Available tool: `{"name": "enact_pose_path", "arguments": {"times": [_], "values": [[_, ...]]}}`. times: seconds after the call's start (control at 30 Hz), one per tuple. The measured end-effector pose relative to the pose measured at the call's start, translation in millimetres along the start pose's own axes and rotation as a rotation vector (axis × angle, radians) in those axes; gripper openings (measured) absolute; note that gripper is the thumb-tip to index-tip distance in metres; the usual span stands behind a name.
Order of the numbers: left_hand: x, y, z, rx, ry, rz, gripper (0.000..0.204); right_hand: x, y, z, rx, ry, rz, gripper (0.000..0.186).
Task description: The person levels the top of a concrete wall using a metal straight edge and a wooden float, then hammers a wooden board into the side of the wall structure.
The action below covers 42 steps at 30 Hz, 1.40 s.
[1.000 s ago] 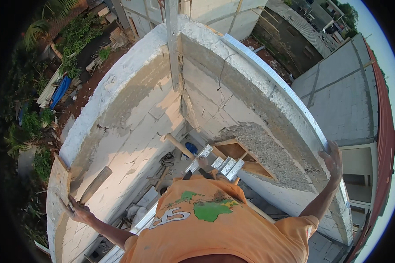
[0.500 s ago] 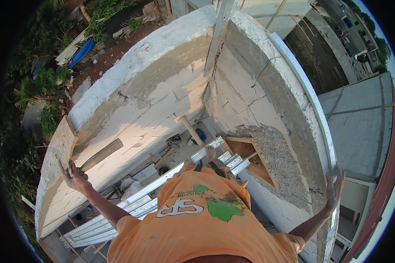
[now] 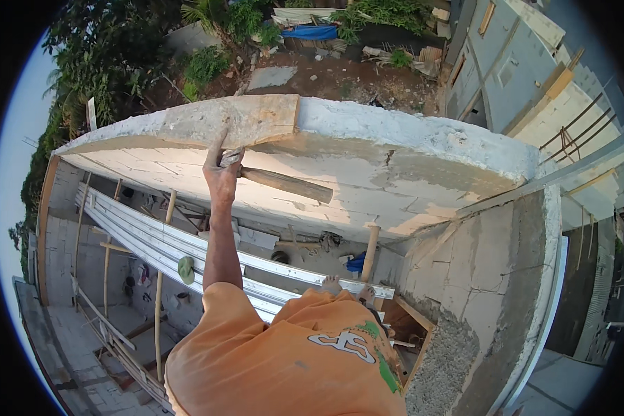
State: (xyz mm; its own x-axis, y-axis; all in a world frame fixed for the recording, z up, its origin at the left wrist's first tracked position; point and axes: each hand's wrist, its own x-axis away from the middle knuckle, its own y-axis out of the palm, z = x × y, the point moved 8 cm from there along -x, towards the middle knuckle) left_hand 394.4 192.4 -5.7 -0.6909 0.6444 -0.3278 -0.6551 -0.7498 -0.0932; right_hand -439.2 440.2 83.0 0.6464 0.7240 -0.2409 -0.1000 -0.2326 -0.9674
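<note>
My left hand (image 3: 221, 177) reaches forward to the top of the long wall (image 3: 423, 128). One finger stretches up against a flat board (image 3: 239, 118) at the wall's upper edge. The other fingers are curled round the near end of a wooden-handled tool (image 3: 288, 184). Its broad wooden handle points right, across the wall's inner face. What lies inside the grip is mostly hidden, so I cannot make out the tool's head. My right hand is out of view.
My bare feet (image 3: 331, 284) stand on long silvery metal beams (image 3: 305, 272) high above a cluttered floor. Upright wooden poles (image 3: 161, 305) rise at left. A wooden-framed opening (image 3: 416, 315) lies beside the beams. Beyond the wall are soil, plants and a blue tarp (image 3: 310, 32).
My view has turned left, bringing the long wall across the front. My left hand remains by the board with the wooden handle. The right hand, earlier on the right wall's edge, has left view.
</note>
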Motion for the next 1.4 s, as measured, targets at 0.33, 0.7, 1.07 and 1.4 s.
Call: {"name": "enact_pose_path", "arguments": {"times": [0.33, 0.7, 1.07, 1.4], "values": [[1, -3, -2, 0.029, 0.057, 0.008, 0.052, -33, -23, -134, -0.177, -0.359, 0.234, 0.078], [36, -21, 61, -0.090, 0.330, 0.050, 0.053, -14, -1, -321, -0.681, -0.837, 0.137, 0.063], [145, -126, 19, -0.187, 0.125, 0.215, 0.048, 31, 14, -589, -0.854, -1.316, -0.147, 0.055], [341, -290, -76, -0.039, -0.473, 0.942, 0.042, 106, 72, -785, -0.735, -1.941, -0.123, 0.047]]}}
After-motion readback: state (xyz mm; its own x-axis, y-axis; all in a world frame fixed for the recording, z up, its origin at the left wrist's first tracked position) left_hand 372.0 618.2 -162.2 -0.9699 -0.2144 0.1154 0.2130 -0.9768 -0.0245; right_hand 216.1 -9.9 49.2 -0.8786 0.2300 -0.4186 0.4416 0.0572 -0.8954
